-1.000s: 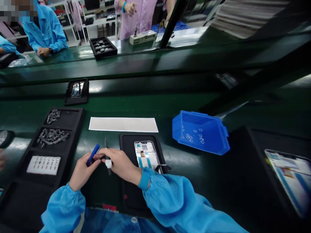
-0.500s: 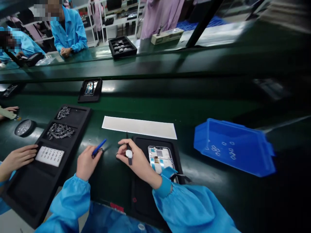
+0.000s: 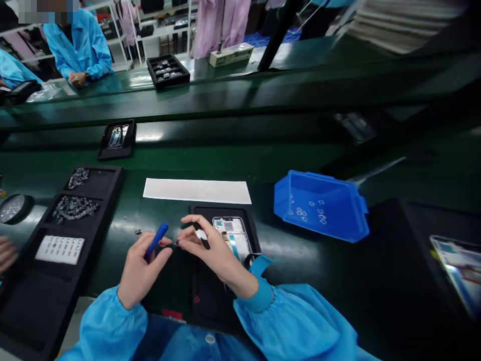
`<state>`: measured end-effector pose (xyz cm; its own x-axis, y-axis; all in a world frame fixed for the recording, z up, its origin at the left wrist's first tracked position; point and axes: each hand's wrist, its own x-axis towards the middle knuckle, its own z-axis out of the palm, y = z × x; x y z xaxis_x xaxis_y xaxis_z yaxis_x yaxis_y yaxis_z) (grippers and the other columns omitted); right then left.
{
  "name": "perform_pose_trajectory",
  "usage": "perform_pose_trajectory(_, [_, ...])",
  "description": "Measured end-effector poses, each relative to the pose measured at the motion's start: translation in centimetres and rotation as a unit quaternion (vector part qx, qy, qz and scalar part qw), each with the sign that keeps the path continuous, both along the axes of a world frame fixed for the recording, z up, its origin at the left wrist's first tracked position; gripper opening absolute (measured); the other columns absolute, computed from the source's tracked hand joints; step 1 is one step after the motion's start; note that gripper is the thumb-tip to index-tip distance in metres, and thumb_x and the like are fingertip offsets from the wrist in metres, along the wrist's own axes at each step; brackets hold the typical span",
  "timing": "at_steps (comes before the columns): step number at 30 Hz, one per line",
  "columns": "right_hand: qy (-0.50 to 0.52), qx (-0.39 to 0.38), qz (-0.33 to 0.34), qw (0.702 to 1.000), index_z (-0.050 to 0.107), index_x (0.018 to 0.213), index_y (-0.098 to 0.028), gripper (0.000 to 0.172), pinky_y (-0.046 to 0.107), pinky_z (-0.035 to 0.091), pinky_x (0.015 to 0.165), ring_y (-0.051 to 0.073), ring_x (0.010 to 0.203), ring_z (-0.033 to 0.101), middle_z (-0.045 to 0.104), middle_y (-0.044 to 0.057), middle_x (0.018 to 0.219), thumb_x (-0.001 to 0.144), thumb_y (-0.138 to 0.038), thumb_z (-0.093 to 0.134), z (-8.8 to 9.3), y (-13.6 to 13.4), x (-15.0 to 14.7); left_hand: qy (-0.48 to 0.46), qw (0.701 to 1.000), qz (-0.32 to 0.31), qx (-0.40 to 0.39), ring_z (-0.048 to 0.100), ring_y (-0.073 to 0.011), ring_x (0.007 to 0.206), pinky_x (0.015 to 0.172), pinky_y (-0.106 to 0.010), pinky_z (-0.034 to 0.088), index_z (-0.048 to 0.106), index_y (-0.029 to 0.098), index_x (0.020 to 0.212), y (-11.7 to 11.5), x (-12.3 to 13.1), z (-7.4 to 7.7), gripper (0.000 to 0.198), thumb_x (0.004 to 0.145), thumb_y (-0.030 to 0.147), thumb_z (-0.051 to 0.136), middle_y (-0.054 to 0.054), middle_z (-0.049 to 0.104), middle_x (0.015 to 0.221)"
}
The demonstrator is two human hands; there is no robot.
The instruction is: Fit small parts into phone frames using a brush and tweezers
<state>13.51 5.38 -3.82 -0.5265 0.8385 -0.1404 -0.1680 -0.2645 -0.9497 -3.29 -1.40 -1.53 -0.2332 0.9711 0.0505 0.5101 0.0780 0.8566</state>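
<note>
My left hand (image 3: 141,268) is closed around a blue pen-shaped tool (image 3: 157,239), its tip pointing up and right. My right hand (image 3: 212,250) pinches a tiny dark part (image 3: 177,242) between thumb and forefinger and also holds a black tool with a white band (image 3: 202,235). Both hands hover close together over the green bench, just left of an open phone frame (image 3: 233,235) lying in a black foam tray (image 3: 210,281). A small loose part (image 3: 138,231) lies on the bench left of my hands.
A black compartment tray (image 3: 101,200) at left holds metal parts and a white strip. A white paper strip (image 3: 197,191) lies behind the phone tray. A blue bin (image 3: 334,220) with small rings sits right. Another person's hand (image 3: 6,250) shows at far left; workers stand across the conveyor.
My hands have drawn closer together and lifted slightly. The blue tool now tilts more upright. The neighbour's hand has pulled back from the white strip toward the left edge.
</note>
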Motion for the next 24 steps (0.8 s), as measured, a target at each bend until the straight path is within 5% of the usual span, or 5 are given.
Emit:
perform_pose_trajectory(7, [-0.021,0.089,-0.024,0.996,0.05,0.116,-0.024,0.036,0.032,0.055,0.079,0.015,0.08,0.065,0.065,-0.001,0.087,0.084,-0.026,0.066,0.2,-0.6,0.8,-0.041,0.998,-0.009,-0.039,0.039,-0.0084,0.051,0.05,-0.022,0.035,0.065,0.019,0.074,1.2,1.6,-0.3,0.018,0.079,0.037,0.064,0.003,0.051,0.064])
perform_pose_trajectory(14, [0.045,0.071,-0.018,0.996,0.05,0.117,-0.025,0.037,0.034,0.054,0.086,0.017,0.093,0.067,0.068,0.002,0.097,0.085,-0.025,0.068,0.3,-1.0,1.1,-0.299,0.935,0.004,-0.19,0.021,-0.0047,0.042,0.042,-0.021,0.016,0.053,0.019,0.076,1.3,2.0,-1.2,0.048,0.068,0.063,0.072,0.012,0.028,0.048])
perform_pose_trajectory(19, [0.069,0.037,-0.021,0.997,0.052,0.113,-0.027,0.035,0.034,0.052,0.089,0.016,0.089,0.066,0.067,-0.001,0.092,0.085,-0.03,0.072,0.3,-1.2,1.3,-0.337,0.921,0.001,-0.195,0.018,-0.0032,0.04,0.04,-0.02,0.014,0.055,0.018,0.078,1.0,2.4,-1.5,0.056,0.064,0.069,0.074,0.012,0.03,0.046])
perform_pose_trajectory(21, [0.085,0.014,-0.019,0.996,0.052,0.114,-0.027,0.038,0.035,0.051,0.093,0.016,0.091,0.066,0.066,-0.002,0.091,0.083,-0.032,0.074,0.1,-1.1,1.4,-0.323,0.933,0.028,-0.154,0.018,-0.0031,0.04,0.039,-0.021,0.014,0.057,0.017,0.077,1.0,2.3,-1.6,0.055,0.068,0.07,0.07,0.01,0.035,0.049])
perform_pose_trajectory(24, [0.104,-0.001,-0.012,0.994,0.05,0.116,-0.028,0.041,0.037,0.05,0.098,0.017,0.099,0.067,0.066,-0.001,0.092,0.083,-0.031,0.074,-0.3,-0.9,1.5,-0.288,0.947,0.135,0.048,0.039,-0.0072,0.049,0.045,-0.022,0.033,0.055,0.018,0.067,1.2,1.9,-1.5,0.054,0.081,0.07,0.057,0.003,0.047,0.061])
